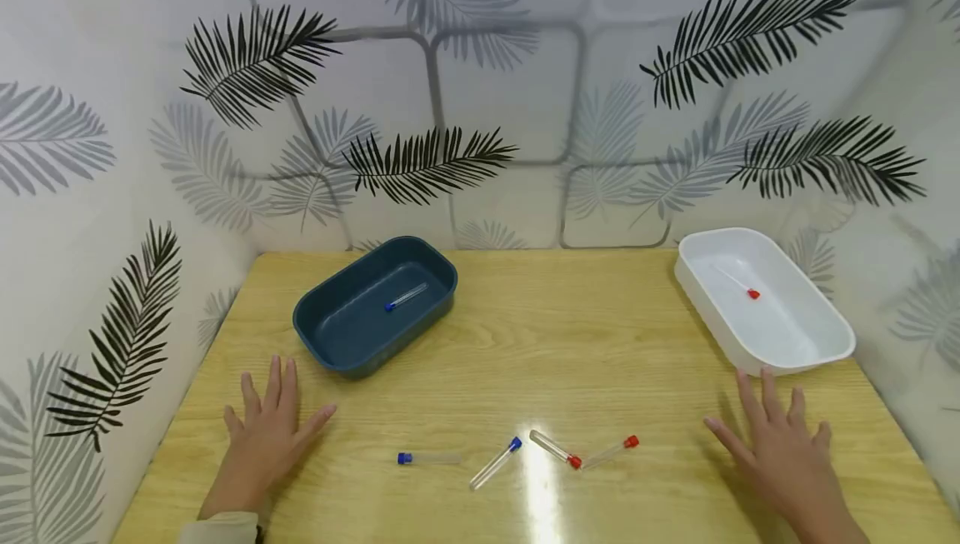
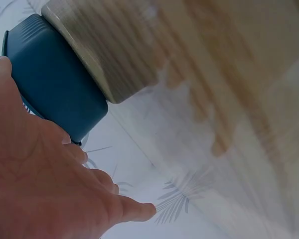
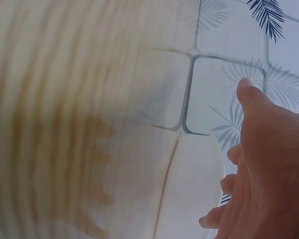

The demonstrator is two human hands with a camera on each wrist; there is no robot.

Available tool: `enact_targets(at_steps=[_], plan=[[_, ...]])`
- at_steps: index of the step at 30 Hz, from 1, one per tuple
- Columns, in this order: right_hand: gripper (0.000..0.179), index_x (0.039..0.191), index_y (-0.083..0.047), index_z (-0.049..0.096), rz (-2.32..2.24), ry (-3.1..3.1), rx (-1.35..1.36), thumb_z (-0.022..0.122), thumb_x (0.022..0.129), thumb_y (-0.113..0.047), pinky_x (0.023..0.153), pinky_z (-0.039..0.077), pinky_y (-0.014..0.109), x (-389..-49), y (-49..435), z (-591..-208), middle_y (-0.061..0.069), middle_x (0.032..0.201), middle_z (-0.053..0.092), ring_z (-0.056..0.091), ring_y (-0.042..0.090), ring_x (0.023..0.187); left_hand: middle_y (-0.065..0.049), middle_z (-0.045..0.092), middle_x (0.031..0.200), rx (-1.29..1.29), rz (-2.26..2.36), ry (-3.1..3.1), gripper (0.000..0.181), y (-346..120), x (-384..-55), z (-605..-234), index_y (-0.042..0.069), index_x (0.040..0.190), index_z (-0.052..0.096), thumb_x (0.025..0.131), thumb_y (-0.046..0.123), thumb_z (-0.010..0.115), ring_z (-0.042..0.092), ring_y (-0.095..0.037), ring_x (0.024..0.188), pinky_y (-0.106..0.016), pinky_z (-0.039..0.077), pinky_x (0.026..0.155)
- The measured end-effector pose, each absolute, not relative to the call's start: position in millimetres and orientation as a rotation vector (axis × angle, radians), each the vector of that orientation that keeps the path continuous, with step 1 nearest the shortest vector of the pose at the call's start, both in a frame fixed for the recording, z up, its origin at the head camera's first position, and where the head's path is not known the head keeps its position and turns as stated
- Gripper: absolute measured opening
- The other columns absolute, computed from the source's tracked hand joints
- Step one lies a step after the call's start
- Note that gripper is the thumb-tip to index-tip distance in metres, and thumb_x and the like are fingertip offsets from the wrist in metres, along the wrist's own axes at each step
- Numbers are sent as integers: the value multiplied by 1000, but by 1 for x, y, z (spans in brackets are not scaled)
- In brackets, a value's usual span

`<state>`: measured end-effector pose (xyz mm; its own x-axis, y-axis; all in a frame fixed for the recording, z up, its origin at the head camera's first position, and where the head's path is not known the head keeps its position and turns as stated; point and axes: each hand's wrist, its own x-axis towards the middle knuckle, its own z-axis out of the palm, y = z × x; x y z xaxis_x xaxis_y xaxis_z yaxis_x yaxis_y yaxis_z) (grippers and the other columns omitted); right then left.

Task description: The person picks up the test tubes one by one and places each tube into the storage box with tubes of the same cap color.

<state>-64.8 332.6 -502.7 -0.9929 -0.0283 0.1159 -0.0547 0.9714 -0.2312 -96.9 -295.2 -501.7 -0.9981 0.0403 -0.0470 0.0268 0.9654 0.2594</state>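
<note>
With fingers spread, my left hand (image 1: 266, 436) is just below the dark blue tray (image 1: 360, 361), holding nothing. My right hand (image 1: 783, 452), also spread and without anything in it, is in front of the white tray (image 1: 720, 319). Between the hands lie a blue-capped test tube (image 1: 429, 458), a second blue-capped tube (image 1: 495, 464) set slantwise, a red-capped tube (image 1: 555, 449) and another red-capped tube (image 1: 611, 451). One blue-capped tube (image 1: 406, 296) rests inside the dark tray, and one red-capped tube (image 1: 738, 281) inside the white one.
The wooden table (image 1: 555, 336) meets a leaf-patterned wall covering (image 1: 510, 94) at its back and sides. Both trays stand toward the back corners. A bright light reflection (image 1: 542, 494) falls on the tabletop near the middle tubes.
</note>
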Motion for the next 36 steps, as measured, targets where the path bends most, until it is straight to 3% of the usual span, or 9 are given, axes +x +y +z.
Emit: enact_targets(at_steps=[17, 26, 33, 36], plan=[[80, 150, -11, 12, 366, -3034, 98, 46, 92, -54, 82, 11, 79, -66, 332, -502, 24, 151, 8, 16, 60, 124, -22, -5, 153, 53, 407, 3113, 93, -298, -93, -505, 3, 149, 1, 89, 65, 36, -9, -58, 129, -82, 0, 81], [80, 150, -11, 14, 296, -3020, 234, 48, 91, -54, 85, 18, 76, -77, 321, -492, 25, 149, 17, 20, 59, 125, -21, -13, 152, 26, 437, 3121, 93, -319, -94, -498, 3, 148, -5, 91, 63, 36, -15, -58, 127, -82, -2, 78], [78, 151, -17, 14, 293, -3039, 287, 46, 91, -56, 87, 16, 75, -87, 309, -476, 24, 149, 20, 13, 55, 130, -14, -21, 151, 88, 474, 3109, 91, -330, -104, -478, 7, 148, -11, 92, 58, 39, -25, -50, 127, -80, -3, 83], [78, 150, -14, 19, 273, -3026, 329, 46, 91, -56, 89, 18, 74, -93, 302, -469, 24, 148, 22, 18, 55, 129, -13, -22, 150, 131, 476, 3115, 90, -332, -108, -472, 7, 147, -12, 93, 56, 40, -29, -46, 127, -78, -3, 87]])
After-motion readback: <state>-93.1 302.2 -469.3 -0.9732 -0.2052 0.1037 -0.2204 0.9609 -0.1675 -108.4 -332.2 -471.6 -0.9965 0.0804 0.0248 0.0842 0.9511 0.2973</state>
